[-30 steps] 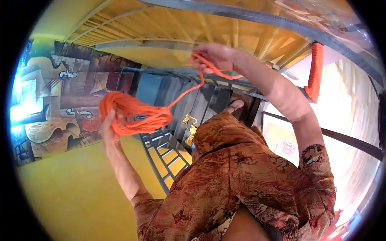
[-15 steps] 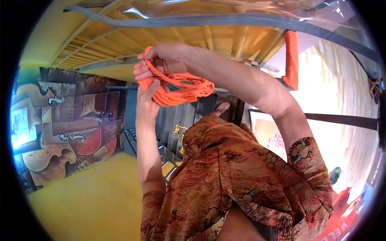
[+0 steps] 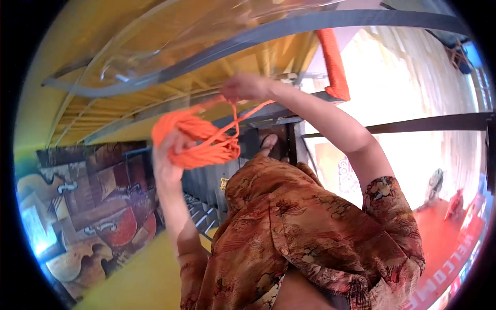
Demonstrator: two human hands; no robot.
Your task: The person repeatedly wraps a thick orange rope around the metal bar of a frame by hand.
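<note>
A thick coil of orange rope [image 3: 206,155] hangs around my left hand [image 3: 173,150], whose fingers are wrapped into the loops. Above and to the right of the coil, my right hand [image 3: 243,87] is blurred by motion, closed on a strand of the same rope. From there one stretch runs back to the coil, and another strand passes under my right forearm.
An orange rope-wrapped post [image 3: 333,62] stands at the upper right beside a curved grey rail [image 3: 248,42]. A painted wall [image 3: 98,201] is at left, a dark beam [image 3: 429,123] at right, and a red WELCOME mat [image 3: 439,248] lower right.
My hands came together at the coil, then my right hand drew away to the right with a strand. The coil has shifted left and lower since the middle frame, and the view has turned.
</note>
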